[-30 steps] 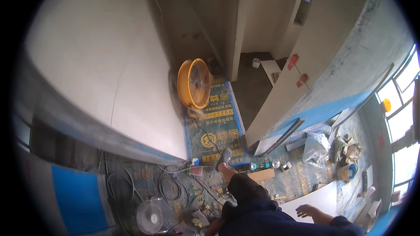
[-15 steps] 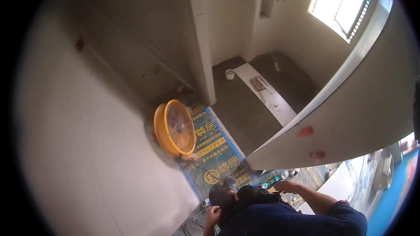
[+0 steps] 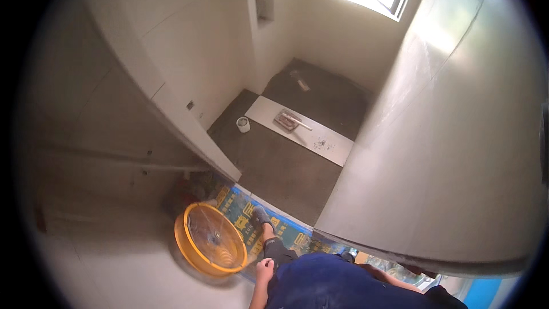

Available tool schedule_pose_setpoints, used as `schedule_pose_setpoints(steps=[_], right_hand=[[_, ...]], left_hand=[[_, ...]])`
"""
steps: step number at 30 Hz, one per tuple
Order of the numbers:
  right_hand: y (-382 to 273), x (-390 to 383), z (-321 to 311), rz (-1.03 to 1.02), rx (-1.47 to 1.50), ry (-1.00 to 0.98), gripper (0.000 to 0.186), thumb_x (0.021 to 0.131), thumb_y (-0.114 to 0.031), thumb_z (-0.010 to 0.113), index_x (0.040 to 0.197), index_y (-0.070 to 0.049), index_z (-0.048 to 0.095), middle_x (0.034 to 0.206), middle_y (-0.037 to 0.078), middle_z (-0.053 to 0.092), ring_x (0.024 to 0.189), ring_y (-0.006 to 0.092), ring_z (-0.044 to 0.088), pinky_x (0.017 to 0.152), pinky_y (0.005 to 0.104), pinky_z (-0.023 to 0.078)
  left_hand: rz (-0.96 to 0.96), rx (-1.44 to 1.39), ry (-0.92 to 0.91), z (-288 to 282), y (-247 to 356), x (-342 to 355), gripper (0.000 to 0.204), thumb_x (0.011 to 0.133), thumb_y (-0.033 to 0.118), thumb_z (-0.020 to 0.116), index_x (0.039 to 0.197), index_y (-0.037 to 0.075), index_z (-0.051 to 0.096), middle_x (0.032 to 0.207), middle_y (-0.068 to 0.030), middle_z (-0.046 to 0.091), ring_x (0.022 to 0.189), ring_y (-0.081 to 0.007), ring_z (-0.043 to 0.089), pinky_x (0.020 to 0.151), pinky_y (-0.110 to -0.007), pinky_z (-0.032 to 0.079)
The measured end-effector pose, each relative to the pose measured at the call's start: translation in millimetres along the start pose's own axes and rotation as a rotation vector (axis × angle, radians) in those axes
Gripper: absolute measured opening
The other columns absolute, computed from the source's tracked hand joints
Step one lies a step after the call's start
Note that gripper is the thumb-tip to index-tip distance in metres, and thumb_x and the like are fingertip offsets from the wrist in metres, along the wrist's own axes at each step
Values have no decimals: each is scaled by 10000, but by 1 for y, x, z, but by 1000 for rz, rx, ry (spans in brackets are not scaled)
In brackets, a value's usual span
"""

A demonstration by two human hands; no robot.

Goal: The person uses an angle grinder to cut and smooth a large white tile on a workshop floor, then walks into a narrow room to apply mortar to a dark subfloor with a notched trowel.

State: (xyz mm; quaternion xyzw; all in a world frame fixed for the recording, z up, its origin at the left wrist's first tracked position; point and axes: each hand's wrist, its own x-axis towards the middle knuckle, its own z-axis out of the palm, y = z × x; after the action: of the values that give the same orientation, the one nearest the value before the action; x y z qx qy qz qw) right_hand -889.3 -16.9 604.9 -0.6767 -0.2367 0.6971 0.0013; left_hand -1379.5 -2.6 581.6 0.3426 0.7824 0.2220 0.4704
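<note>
My left hand [image 3: 265, 267] hangs beside my dark trouser leg, its fingers curled. Whether something is inside them is hidden. Past the front of my dark blue shirt, my right forearm [image 3: 389, 278] shows in part, but the fingers of that hand are hidden. An orange round fan [image 3: 184, 239] stands on the floor to the left of my left hand, tilted a little, its blades blurred behind the guard. My shod foot [image 3: 261, 215] is on the green and yellow floor covering [image 3: 243, 217], close to the doorway sill.
Beyond the sill lies a grey screeded floor [image 3: 274, 171] with a long white board [image 3: 269, 113] across it. A rectangular brown trowel [image 3: 286, 120] rests on the board, near a white cup-like container [image 3: 243, 126]. Another flat tool [image 3: 299, 82] lies farther back. A pale wall [image 3: 434, 183] bounds the right side.
My view has swung right and toward the doorway. My foot is now farther forward, near the sill. My right hand, visible before near a teal tool, is now mostly hidden.
</note>
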Motion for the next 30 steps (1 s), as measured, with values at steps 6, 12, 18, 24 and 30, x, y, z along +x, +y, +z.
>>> schedule_pose_setpoints(steps=[6,12,18,24,30], right_hand=[[-109,4,96,19,-368,164,433,941,-395,631,1177,-37,689,1061,118,734,991,234,666,897,389,511],[-239,28,138,-8,-312,226,472,888,-404,719,1158,-17,715,1050,90,748,973,198,669,893,372,518],[-357,106,64,-177,-100,303,376,887,-303,741,1175,-62,726,1037,90,733,908,185,661,805,364,536],[-554,190,-77,131,76,295,263,970,-225,651,1149,-34,619,985,90,675,808,215,707,650,354,567],[-853,371,-291,-434,-1382,116,254,906,-318,676,976,-79,730,1062,112,733,982,294,702,793,402,577]], left_hand=[[178,-271,340,-196,109,170,182,899,90,615,923,26,446,882,-58,488,859,-215,522,828,-393,466],[256,-278,789,-338,262,274,679,966,197,633,1524,-8,305,1551,-233,363,1422,-357,399,1180,-446,324],[139,-161,1051,-289,315,340,802,912,295,704,1484,-75,280,1495,-329,350,1391,-425,399,1161,-483,330],[277,-585,1261,-285,346,361,753,831,157,681,1422,-70,273,1422,-291,404,1310,-369,456,1109,-483,404],[-6,-759,1410,-293,348,404,314,832,50,533,1131,-40,558,1140,-97,577,1049,-212,544,945,-363,454]])
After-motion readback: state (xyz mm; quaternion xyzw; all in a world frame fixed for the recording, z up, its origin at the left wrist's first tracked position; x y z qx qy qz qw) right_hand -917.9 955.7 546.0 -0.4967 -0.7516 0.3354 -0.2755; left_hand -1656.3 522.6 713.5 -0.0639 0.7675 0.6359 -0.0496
